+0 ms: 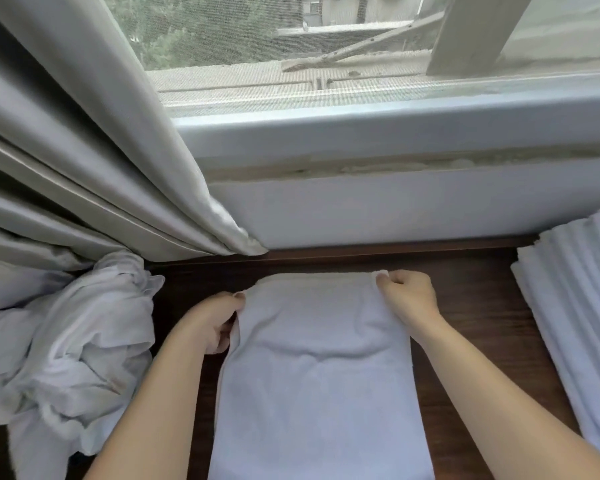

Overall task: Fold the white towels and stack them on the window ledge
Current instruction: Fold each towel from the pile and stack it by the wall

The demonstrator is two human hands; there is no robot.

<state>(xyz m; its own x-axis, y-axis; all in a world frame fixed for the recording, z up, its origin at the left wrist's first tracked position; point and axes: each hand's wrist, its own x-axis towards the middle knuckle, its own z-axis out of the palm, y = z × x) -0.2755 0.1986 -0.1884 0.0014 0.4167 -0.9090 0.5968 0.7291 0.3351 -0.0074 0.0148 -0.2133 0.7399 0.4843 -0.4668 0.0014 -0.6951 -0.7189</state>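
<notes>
White towel between both pinching hands.

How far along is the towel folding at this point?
Done: a stack of folded towels lies at the right on the dark wood ledge. In hand: the left hand and right hand pinch the far corners of a white towel. Left: the crumpled white pile at the left.
</notes>
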